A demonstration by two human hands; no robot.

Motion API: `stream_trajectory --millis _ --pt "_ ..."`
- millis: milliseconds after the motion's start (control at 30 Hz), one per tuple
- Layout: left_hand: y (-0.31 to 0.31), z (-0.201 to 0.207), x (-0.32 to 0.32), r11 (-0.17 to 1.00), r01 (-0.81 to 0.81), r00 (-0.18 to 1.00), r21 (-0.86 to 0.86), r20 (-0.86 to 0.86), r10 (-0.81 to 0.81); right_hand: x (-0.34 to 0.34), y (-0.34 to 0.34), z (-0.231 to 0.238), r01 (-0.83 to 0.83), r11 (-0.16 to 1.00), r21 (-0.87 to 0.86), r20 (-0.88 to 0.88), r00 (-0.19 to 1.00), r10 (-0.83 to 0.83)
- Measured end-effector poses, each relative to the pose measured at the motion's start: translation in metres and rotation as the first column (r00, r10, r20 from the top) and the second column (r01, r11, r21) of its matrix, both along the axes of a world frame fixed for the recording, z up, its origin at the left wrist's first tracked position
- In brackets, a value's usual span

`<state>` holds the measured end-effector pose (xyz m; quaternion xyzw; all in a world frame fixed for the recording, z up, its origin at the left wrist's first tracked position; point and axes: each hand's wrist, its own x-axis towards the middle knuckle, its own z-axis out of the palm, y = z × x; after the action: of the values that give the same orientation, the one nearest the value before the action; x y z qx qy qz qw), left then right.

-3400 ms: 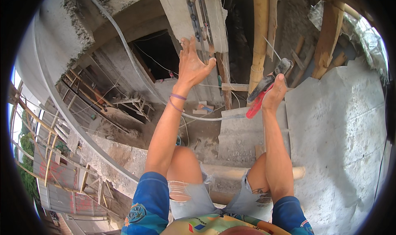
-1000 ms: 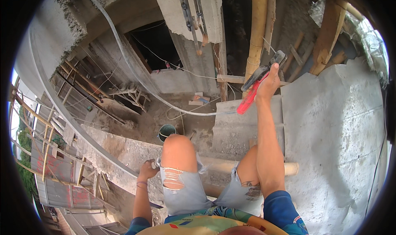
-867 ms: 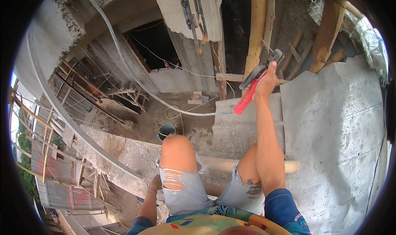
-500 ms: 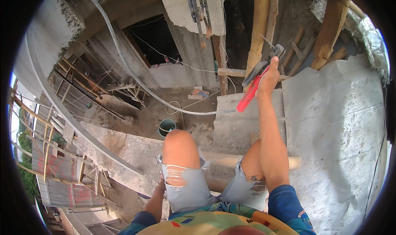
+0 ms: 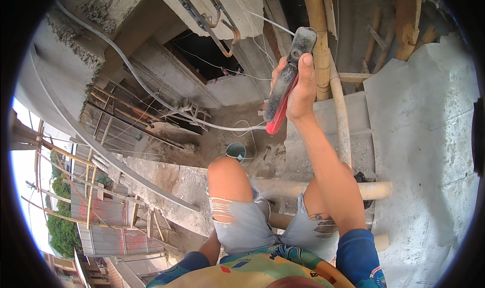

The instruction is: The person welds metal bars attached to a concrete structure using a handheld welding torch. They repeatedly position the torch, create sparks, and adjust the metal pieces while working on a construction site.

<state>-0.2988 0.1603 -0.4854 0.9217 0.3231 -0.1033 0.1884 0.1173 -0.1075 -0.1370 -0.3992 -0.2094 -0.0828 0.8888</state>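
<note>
My right hand (image 5: 301, 97) is raised at arm's length, fingers wrapped round a red and black hose gun (image 5: 282, 92). Its black end points up and away, a thin pale nozzle stretching from it toward the upper left. My thumb lies along the upper part of the gun. At its lower red end a grey hose (image 5: 166, 104) joins and curves off to the upper left. My left forearm (image 5: 210, 246) goes down beside my left thigh, and the hand is hidden there.
A concrete ledge (image 5: 166, 182) and bamboo poles (image 5: 371, 190) lie by my knees. Below stands a bucket (image 5: 236, 150). Bent steel bars (image 5: 230, 30) hang ahead from a concrete edge. Grey sheeting (image 5: 419, 146) is at right, a long grey strip (image 5: 126, 173) at left.
My right hand has moved left and a little nearer with the hose gun, which now stands more upright. The hose has swung with it. My view has shifted slightly.
</note>
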Motion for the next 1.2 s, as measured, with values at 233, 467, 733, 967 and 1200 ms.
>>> stream_trajectory --millis 233,467,733,967,1200 --pt "-0.01 0.009 -0.016 0.998 -0.05 0.998 0.024 -0.026 0.05 -0.018 0.019 0.008 -0.025 0.998 -0.052 0.076 0.997 0.029" --pt "-0.013 0.01 -0.025 0.997 -0.079 0.996 0.028 -0.033 0.079 -0.015 0.028 0.014 -0.019 0.997 -0.071 0.091 0.996 0.025" --pt "-0.012 0.008 -0.03 0.996 -0.092 0.995 0.017 -0.034 0.092 -0.01 0.034 0.011 -0.026 0.996 -0.086 0.093 0.995 0.034" --pt "-0.011 0.006 -0.034 0.995 -0.102 0.994 0.011 -0.035 0.102 -0.009 0.036 0.01 -0.001 0.994 -0.106 0.127 0.992 0.015" --pt "-0.01 0.007 -0.036 0.994 -0.108 0.993 0.012 -0.036 0.108 -0.009 0.039 0.01 -0.002 0.998 -0.07 0.136 0.991 0.011"
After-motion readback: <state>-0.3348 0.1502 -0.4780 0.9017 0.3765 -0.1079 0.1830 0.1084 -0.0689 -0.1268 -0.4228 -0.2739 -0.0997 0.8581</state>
